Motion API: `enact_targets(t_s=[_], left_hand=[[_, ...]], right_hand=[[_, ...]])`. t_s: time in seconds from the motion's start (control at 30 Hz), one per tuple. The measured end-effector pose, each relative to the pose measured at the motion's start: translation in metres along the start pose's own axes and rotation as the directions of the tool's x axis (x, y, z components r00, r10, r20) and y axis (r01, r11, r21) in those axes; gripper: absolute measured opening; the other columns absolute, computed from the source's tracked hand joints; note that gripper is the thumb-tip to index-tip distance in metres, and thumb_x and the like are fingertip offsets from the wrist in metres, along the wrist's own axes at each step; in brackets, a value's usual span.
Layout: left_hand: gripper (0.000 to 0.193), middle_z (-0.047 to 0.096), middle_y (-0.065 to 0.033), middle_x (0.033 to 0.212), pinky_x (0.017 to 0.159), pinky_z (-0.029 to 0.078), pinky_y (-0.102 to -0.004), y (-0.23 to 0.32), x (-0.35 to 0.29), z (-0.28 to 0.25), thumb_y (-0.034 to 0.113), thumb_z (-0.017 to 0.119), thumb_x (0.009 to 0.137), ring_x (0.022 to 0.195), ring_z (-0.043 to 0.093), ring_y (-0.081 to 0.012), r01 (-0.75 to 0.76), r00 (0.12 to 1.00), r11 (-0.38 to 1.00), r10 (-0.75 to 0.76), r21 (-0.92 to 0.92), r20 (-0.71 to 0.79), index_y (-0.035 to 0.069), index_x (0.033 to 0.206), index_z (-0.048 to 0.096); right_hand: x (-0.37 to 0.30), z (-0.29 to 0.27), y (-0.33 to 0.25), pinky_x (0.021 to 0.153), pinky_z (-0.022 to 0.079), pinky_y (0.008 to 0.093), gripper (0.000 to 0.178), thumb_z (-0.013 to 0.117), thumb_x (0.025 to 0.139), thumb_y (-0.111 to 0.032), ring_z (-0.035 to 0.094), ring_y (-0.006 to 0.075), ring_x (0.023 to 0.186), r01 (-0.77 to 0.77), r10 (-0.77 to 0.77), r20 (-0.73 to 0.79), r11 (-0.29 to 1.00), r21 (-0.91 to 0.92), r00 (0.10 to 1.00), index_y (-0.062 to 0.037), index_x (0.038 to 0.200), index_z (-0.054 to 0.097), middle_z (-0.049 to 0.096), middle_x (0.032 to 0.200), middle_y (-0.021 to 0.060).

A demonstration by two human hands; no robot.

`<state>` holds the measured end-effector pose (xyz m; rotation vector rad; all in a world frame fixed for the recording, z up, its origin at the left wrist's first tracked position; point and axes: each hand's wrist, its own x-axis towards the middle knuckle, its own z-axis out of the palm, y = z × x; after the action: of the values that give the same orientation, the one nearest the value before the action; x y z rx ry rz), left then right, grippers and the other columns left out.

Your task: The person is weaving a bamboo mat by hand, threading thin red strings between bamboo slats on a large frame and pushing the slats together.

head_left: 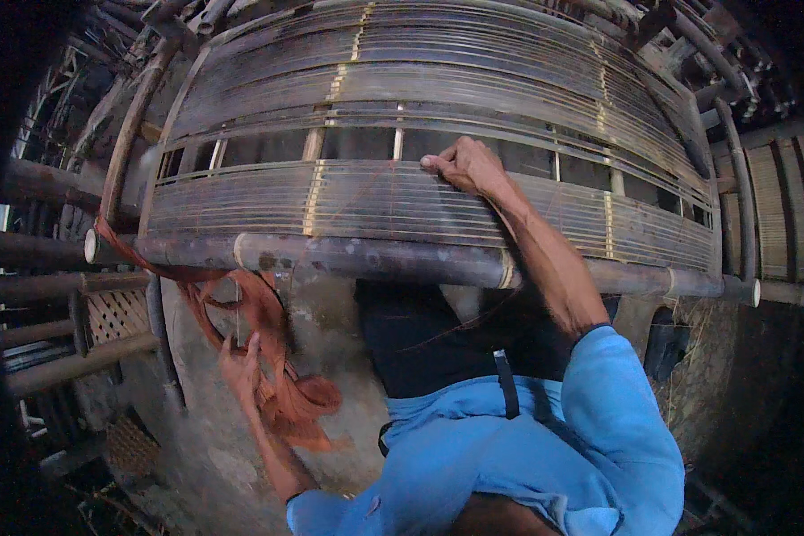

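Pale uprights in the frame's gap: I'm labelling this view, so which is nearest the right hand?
The slim pale upright just left of the right hand; others stand farther off.

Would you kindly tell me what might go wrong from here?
The reddish bundle hangs in loose loops at the left hand, so it might tangle. It also runs past the front pole's left end and could snag there. The right hand is at thin strands, which might shift if pressed.

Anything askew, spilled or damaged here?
Mildly odd: at left, the rust-red bundle, draped from the front pole, hangs in loose, uneven loops at the left hand, unlike the straighter strands. No obvious damage or spill.
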<state>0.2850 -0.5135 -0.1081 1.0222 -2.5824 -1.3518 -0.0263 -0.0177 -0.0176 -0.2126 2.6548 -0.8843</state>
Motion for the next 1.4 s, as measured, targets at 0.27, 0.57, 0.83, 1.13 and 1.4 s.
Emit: enact_targets(t_s=[0.27, 0.57, 0.83, 1.13, 1.4], left_hand=[[0.040, 0.061, -0.0096, 0.129, 0.078, 0.050, -0.0292, 0.171, -0.028, 0.102, 0.024, 0.070, 0.099, 0.105, 0.058, -0.0159, 0.244, 0.934, 0.730, 0.001, -0.638, 0.358, 0.003, 0.132, 0.061], [0.041, 0.064, -0.0125, 0.096, 0.092, 0.046, -0.0401, 0.298, -0.059, 0.058, 0.027, 0.051, 0.108, 0.083, 0.060, -0.0218, -0.207, 0.735, 0.443, 0.659, -0.872, 0.161, 0.000, 0.079, 0.060], [0.041, 0.060, -0.0071, 0.078, 0.071, 0.049, -0.0348, 0.188, -0.043, 0.059, 0.023, 0.052, 0.108, 0.073, 0.060, -0.0172, 0.217, 0.880, 0.102, 0.411, -0.971, 0.240, 0.008, 0.070, 0.045], [0.033, 0.069, -0.0087, 0.082, 0.058, 0.057, -0.0341, 0.106, -0.108, -0.057, 0.031, 0.072, 0.094, 0.068, 0.066, -0.0171, 0.232, 0.968, 0.960, -0.213, 0.155, -0.135, -0.002, 0.089, 0.068], [0.041, 0.073, -0.0169, 0.087, 0.078, 0.053, -0.0393, 0.165, -0.086, -0.042, 0.035, 0.073, 0.091, 0.079, 0.069, -0.0269, -0.074, 0.917, 0.829, 0.275, 0.554, -0.288, -0.005, 0.095, 0.069]], right_hand=[[-0.003, 0.013, -0.022, 0.082, 0.054, 0.0532, 0.050, 0.063, 0.091, -0.057, 0.071, 0.0445, 0.083, 0.054, -0.051, -0.086, 0.998, 0.032, 0.995, -0.0111, 0.091, 0.082, 0.073, 0.079, 0.0226], [-0.008, 0.020, -0.017, 0.086, 0.055, 0.0529, 0.048, 0.061, 0.091, -0.058, 0.072, 0.0437, 0.090, 0.050, -0.053, -0.193, 0.999, -0.020, 0.980, -0.0154, 0.099, 0.082, 0.073, 0.087, 0.0245], [0.003, 0.021, -0.005, 0.077, 0.059, 0.0524, 0.046, 0.063, 0.092, -0.056, 0.072, 0.0433, 0.079, 0.216, -0.227, -0.258, 0.974, -0.072, 0.939, -0.0139, 0.091, 0.082, 0.073, 0.079, 0.0202], [-0.011, 0.021, -0.002, 0.077, 0.056, 0.0540, 0.046, 0.058, 0.097, -0.048, 0.070, 0.0443, 0.077, 0.314, -0.308, -0.271, 0.949, -0.022, 0.912, -0.0084, 0.088, 0.080, 0.071, 0.078, 0.0234], [-0.010, 0.026, 0.003, 0.079, 0.055, 0.0551, 0.048, 0.049, 0.099, -0.045, 0.070, 0.0455, 0.083, 0.319, -0.322, -0.264, 0.946, -0.056, 0.909, -0.0068, 0.091, 0.076, 0.072, 0.085, 0.0244]])
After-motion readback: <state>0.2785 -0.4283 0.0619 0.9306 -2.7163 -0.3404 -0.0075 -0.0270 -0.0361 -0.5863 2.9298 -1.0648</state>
